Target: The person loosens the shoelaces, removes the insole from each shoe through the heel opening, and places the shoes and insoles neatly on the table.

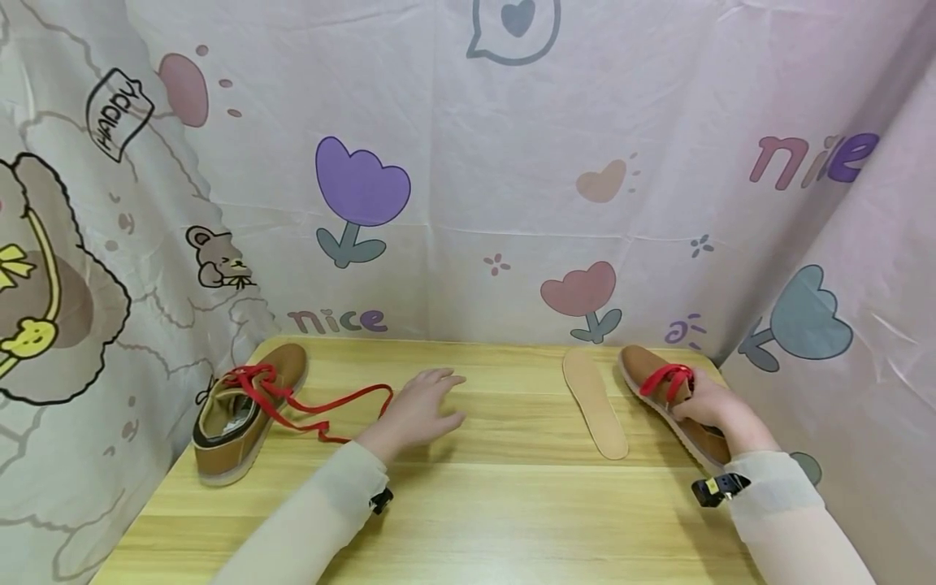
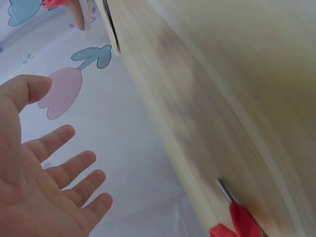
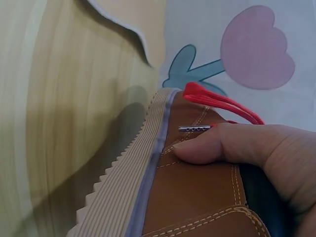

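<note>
Brown and likely light, the pliant-looking shoe (image 3: 190, 192) is best held under the clamped fingers of the right hand (image 1: 720, 410), the left hand (image 1: 415, 412) fingers-apart.

Printed curtain (image 1: 453, 179) — cloth, seemingly — behind wood-grained table (image 1: 512, 504).

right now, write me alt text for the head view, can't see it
A person's right hand grips a brown shoe with red laces at the right of a wooden table. A tan insole lies beside that shoe; the empty left hand is near the trailing laces of a matching shoe at the left.
</note>
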### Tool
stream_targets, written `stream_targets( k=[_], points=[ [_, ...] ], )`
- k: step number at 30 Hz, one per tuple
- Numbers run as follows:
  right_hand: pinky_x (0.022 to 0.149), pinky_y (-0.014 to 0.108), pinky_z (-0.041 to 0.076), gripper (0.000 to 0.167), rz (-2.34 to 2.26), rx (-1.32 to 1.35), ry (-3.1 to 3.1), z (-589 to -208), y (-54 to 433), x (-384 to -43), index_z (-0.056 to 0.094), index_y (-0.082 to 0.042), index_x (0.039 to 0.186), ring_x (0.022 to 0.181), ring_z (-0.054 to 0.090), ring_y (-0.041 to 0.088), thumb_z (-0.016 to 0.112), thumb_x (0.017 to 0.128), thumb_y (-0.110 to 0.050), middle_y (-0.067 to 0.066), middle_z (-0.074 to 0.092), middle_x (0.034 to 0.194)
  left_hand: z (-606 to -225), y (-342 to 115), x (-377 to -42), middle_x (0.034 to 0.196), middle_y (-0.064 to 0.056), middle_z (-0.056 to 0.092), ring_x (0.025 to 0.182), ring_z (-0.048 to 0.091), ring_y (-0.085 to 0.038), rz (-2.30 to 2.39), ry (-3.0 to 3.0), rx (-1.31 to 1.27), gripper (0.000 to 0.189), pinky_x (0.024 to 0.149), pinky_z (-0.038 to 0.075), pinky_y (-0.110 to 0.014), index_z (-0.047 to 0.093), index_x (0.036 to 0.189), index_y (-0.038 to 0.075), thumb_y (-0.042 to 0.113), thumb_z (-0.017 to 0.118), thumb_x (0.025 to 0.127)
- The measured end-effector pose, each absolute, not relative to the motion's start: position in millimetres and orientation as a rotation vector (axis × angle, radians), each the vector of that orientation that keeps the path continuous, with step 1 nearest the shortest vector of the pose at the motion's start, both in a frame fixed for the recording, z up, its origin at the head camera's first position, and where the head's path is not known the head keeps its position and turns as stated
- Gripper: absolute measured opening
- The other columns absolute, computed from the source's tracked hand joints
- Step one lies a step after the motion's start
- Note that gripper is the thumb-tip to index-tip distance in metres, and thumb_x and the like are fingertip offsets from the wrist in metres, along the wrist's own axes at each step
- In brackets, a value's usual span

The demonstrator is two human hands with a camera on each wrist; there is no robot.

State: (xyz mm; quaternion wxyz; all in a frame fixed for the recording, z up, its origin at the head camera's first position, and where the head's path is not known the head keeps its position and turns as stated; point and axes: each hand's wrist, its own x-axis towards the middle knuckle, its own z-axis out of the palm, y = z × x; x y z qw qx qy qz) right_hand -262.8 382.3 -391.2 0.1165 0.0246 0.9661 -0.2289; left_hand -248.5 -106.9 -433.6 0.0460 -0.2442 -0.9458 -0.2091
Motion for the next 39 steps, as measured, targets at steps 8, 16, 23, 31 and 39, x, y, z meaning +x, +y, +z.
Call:
stream_targets(
  k=[8,16,23,31,39],
  points=[
    [0.098,0.071,0.037,0.092,-0.654,0.008,2.867,-384.4,370.3,-257.8,0.018,0.017,0.142,0.115,0.046,0.059,0.074,0.078,-0.016,0.047,0.04,0.132,-433.8,-95.3,-252.5,0.154,-0.013,0.042,0.142,0.036,-0.036,-0.691,-2.892,-0.786,0.059,0.114,0.029,-0.057,0.051,0.147,0.015,0.04,0.065,0.095],
    [0.097,0.073,0.036,0.097,-0.542,0.003,2.867,-376.9,356.8,-255.0,0.014,0.013,0.148,0.118,0.044,0.061,0.074,0.08,-0.022,0.046,0.039,0.137,-437.6,-79.0,-260.6,0.155,-0.013,0.04,0.143,0.035,-0.035,-0.737,-2.883,-0.846,0.058,0.116,0.027,-0.055,0.049,0.149,0.015,0.041,0.061,0.098],
    [0.091,0.068,0.043,0.088,-0.517,-0.078,2.897,-371.0,339.1,-252.3,0.023,0.011,0.142,0.114,0.05,0.059,0.075,0.078,-0.021,0.042,0.049,0.13,-436.9,-63.1,-264.8,0.155,-0.013,0.042,0.143,0.036,-0.034,-0.761,-2.867,-0.875,0.058,0.116,0.028,-0.055,0.047,0.15,0.015,0.041,0.059,0.099],
    [0.086,0.062,0.047,0.087,-0.509,-0.113,2.888,-367.4,320.5,-248.4,0.025,0.007,0.143,0.105,0.056,0.05,0.076,0.076,-0.018,0.037,0.056,0.123,-439.4,-46.7,-267.8,0.152,-0.011,0.044,0.141,0.038,-0.033,-0.815,-2.825,-0.91,0.055,0.115,0.03,-0.053,0.046,0.15,0.013,0.036,0.058,0.101],
    [0.082,0.058,0.049,0.086,-0.513,-0.154,2.897,-367.4,306.5,-244.0,0.028,0.004,0.144,0.097,0.058,0.041,0.077,0.076,-0.016,0.032,0.06,0.117,-439.4,-31.8,-269.5,0.153,-0.006,0.044,0.142,0.037,-0.029,-0.85,-2.794,-0.921,0.055,0.116,0.029,-0.051,0.043,0.152,0.016,0.043,0.046,0.105]
  ],
)
